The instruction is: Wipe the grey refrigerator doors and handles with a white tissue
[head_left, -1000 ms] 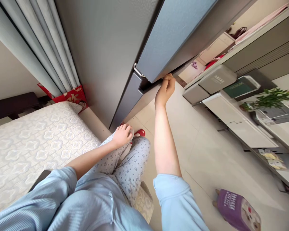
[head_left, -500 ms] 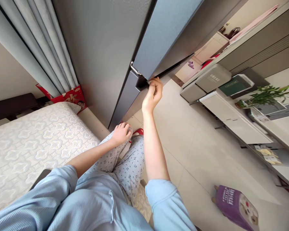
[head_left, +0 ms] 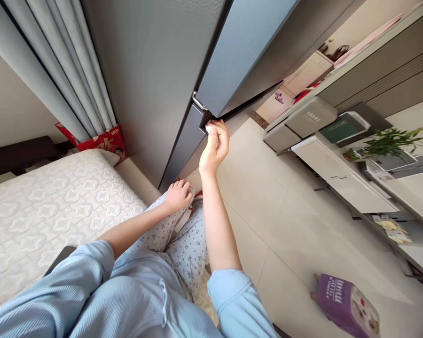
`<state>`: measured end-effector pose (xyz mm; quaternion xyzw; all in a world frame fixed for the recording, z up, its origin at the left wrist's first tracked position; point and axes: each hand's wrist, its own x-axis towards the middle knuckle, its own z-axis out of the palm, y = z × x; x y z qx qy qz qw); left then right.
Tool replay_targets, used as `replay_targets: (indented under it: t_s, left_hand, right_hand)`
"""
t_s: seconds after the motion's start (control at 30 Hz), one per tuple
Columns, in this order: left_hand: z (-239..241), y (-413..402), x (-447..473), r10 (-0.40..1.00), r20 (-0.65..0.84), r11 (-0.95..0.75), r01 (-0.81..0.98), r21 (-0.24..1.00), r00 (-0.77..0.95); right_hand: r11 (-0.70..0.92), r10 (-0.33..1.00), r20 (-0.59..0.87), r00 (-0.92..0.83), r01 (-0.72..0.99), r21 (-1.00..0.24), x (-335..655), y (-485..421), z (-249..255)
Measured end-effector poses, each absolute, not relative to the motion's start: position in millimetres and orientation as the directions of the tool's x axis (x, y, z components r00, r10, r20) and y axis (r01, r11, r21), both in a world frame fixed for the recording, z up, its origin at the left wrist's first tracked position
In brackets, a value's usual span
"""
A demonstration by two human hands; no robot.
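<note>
A tall grey refrigerator [head_left: 151,70] stands in front of me, with a blue-grey upper door [head_left: 246,51] and a lower door [head_left: 184,141]. Between the two doors, a metal hinge [head_left: 199,102] shows at the side edge. My right hand [head_left: 215,143] has its fingers curled over the top edge of the lower door, close to the hinge. Its fingertips are partly hidden in the dark gap. My left hand [head_left: 178,195] lies with fingers extended on my bent knee, holding nothing.
A bed with a quilted cover [head_left: 66,206] is at the left, beside grey curtains [head_left: 74,61] and a red box [head_left: 109,143]. To the right are a white cabinet [head_left: 341,173], a potted plant [head_left: 387,143] and a purple stool [head_left: 338,295] on the tiled floor.
My right hand has moved left and slightly down, from the upper door's bottom corner to the lower door's top edge. My left hand stays on the knee.
</note>
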<state>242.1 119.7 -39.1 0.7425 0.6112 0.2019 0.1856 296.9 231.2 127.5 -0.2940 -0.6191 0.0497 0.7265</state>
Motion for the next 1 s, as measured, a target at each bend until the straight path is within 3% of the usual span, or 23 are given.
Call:
replay_targets:
  t_s: [0.13,0.47,0.67,1.0]
  left_hand:
    - [-38.2,118.6,241.4,0.983,0.067,-0.182,0.832,0.524,0.173]
    - [-37.5,111.8,236.1,0.982,0.053,-0.18,0.829,0.529,0.179]
    - [-39.8,110.7,235.7,0.981,0.068,-0.192,0.83,0.523,0.184]
    - [-35.6,110.1,235.7,0.981,0.046,-0.185,0.833,0.522,0.188]
  right_hand:
    - [0.837,0.423,0.881,0.212,0.282,-0.47,296.7,227.1,127.5]
    - [0.885,0.278,0.958,0.074,0.367,-0.285,313.0,248.4,126.6]
    - [0.815,0.357,0.929,0.1,0.453,-0.362,312.7,252.5,126.6]
    - [0.794,0.419,0.901,0.113,0.436,-0.424,322.4,265.2,123.6]
